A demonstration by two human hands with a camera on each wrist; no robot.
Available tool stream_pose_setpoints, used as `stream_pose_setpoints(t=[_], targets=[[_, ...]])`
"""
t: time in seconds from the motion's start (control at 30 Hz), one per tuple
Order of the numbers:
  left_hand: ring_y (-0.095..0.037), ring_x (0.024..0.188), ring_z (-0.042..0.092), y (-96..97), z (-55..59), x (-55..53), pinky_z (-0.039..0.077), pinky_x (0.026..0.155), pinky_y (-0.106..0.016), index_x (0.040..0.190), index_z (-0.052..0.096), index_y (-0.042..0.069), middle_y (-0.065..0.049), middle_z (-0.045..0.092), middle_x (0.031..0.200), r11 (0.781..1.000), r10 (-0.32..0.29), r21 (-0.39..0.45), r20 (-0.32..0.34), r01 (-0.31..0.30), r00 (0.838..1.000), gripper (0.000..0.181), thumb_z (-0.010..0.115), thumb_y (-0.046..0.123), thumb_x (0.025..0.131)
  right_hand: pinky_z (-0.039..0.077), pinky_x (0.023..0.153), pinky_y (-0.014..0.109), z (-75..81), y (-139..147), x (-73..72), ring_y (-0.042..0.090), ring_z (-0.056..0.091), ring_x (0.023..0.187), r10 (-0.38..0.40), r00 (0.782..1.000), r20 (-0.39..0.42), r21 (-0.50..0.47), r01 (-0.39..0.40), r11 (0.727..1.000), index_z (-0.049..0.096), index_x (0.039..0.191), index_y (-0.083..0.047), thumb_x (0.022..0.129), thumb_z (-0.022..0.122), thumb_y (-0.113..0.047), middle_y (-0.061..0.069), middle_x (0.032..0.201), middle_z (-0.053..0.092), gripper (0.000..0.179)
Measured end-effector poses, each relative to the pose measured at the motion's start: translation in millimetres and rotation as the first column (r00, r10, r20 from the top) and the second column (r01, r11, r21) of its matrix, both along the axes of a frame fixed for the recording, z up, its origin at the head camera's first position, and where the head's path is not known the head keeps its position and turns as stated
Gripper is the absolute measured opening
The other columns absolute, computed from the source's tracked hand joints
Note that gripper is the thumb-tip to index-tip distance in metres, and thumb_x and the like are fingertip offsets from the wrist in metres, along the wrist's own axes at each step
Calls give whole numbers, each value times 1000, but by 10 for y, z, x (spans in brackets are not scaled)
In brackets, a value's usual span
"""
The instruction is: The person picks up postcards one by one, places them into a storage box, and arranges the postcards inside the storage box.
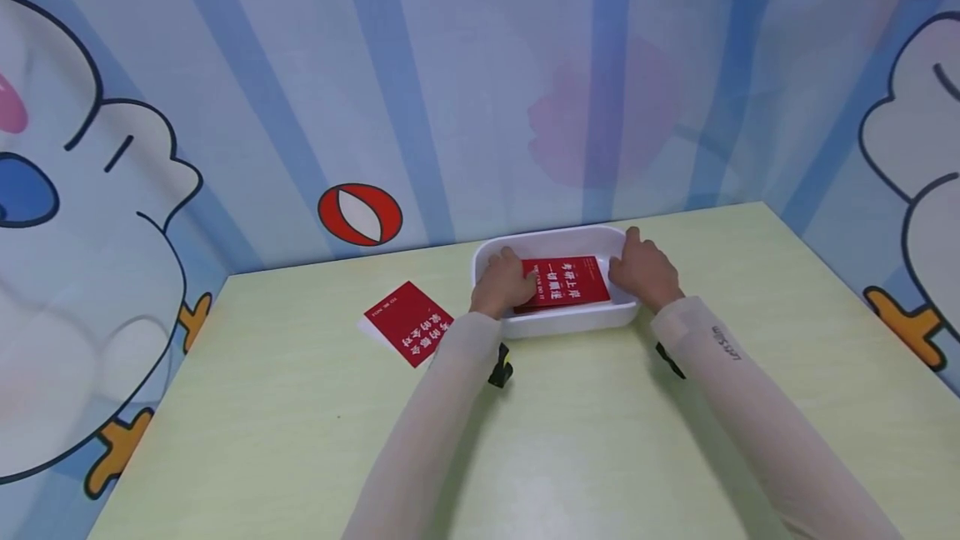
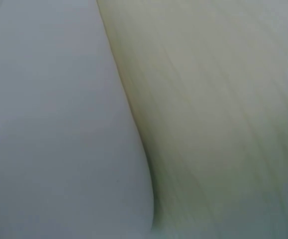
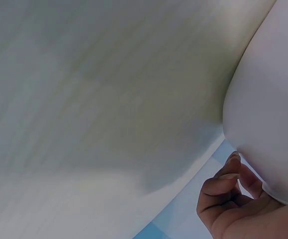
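A white plastic tray (image 1: 572, 322) sits near the back of the table, with red cards (image 1: 573, 283) bearing white writing lying inside it. At the tray's left end, my left hand (image 1: 498, 283) grips the rim, its thumb reaching inside beside the cards. My right hand (image 1: 647, 272) holds the opposite end. From the right wrist view, curled fingers (image 3: 218, 191) and the thumb meet at the edge of the white tray wall (image 3: 268, 99). The left wrist view shows only the tray's side (image 2: 59, 124) and the table; the left hand is out of it.
Left of the tray, another red card (image 1: 405, 319) lies on the pale table (image 1: 300, 423), over something white and partly behind my left sleeve (image 1: 420, 423). A blue cartoon-printed backdrop (image 1: 480, 107) stands along the table's back edge and both sides.
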State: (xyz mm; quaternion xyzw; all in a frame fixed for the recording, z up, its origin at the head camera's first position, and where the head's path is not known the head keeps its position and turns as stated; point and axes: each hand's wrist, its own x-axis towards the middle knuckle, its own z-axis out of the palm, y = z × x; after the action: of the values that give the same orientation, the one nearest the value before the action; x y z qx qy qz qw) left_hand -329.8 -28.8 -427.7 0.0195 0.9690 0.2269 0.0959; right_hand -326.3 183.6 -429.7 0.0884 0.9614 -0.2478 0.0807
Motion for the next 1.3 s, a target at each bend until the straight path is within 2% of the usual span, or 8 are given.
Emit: stream_pose_setpoints(t=[0.57, 1.0, 1.3], targets=[[-27, 112, 58, 25, 29, 40, 52, 99, -43, 137, 39, -1, -18, 55, 124, 997, -19, -75, -10, 19, 1000, 52, 54, 33, 100, 51, 97, 59, -17, 5, 14, 44, 57, 115, 20, 999, -37, 17, -19, 1000, 22, 149, 6, 97, 53, -24, 31, 132, 50, 68], [-25, 110, 58, 62, 74, 32, 53, 97, -42, 135, 39, 2, -16, 52, 125, 997, -3, -83, -9, 2, 1000, 51, 57, 34, 99, 47, 102, 59, 48, 46, 34, 45, 55, 121, 27, 996, -80, 10, -26, 1000, 23, 151, 3, 98, 52, -26, 30, 138, 48, 68], [-25, 106, 56, 108, 40, 35, 53, 98, -42, 135, 38, 1, -18, 51, 127, 991, -28, -129, -25, 24, 999, 51, 52, 35, 100, 46, 103, 59, 57, 84, 38, 45, 54, 118, 29, 997, -67, 18, -28, 999, 23, 149, 7, 99, 49, -25, 33, 134, 49, 65]])
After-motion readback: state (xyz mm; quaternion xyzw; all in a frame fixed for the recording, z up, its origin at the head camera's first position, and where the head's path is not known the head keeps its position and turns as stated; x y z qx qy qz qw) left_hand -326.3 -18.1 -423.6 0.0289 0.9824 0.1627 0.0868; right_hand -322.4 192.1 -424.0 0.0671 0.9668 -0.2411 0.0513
